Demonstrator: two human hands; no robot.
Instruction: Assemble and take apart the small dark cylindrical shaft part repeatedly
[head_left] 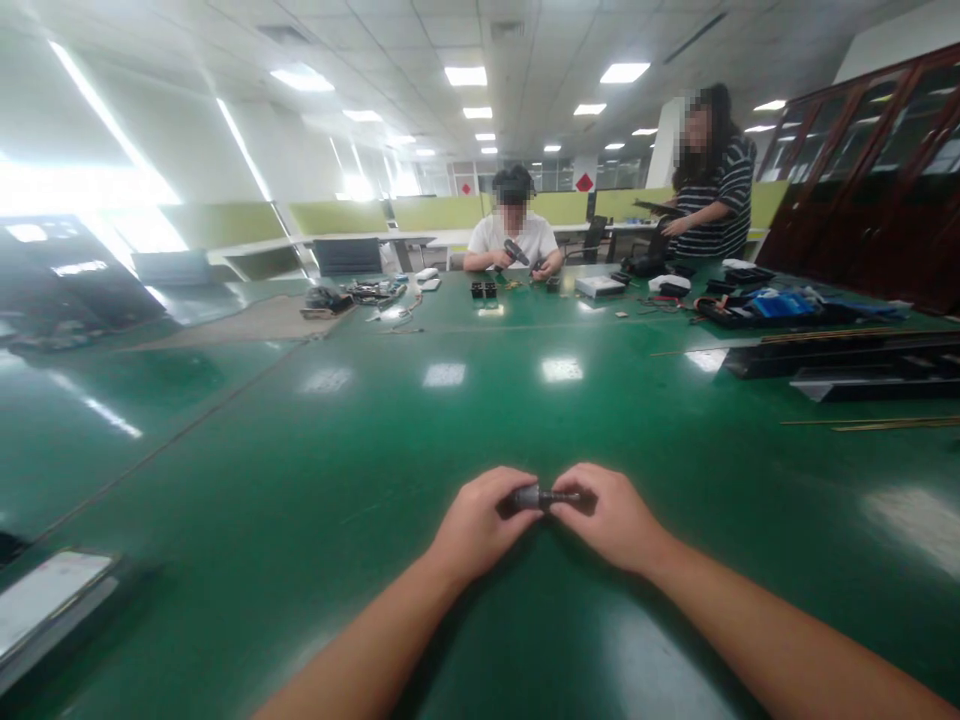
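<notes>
A small cylindrical metal part (528,496) with a grey body and a thin dark shaft lies crosswise between my hands, just above the green table (360,440). The fingers and thumb of my left hand (484,520) are closed round its thick grey end. On the other side, my right hand (611,515) pinches the thin shaft (561,496) between thumb and fingers. The part's outer ends are partly hidden by my fingers, and its exact kind is too small to make out.
A phone-like device (52,595) lies at the near left. Dark metal profiles (862,360) and thin rods (885,424) lie at the right. Across the table, a seated person (514,240) holds a power-drill-like tool; another person (712,190) stands. Tools and cables (375,292) lie along the far edge.
</notes>
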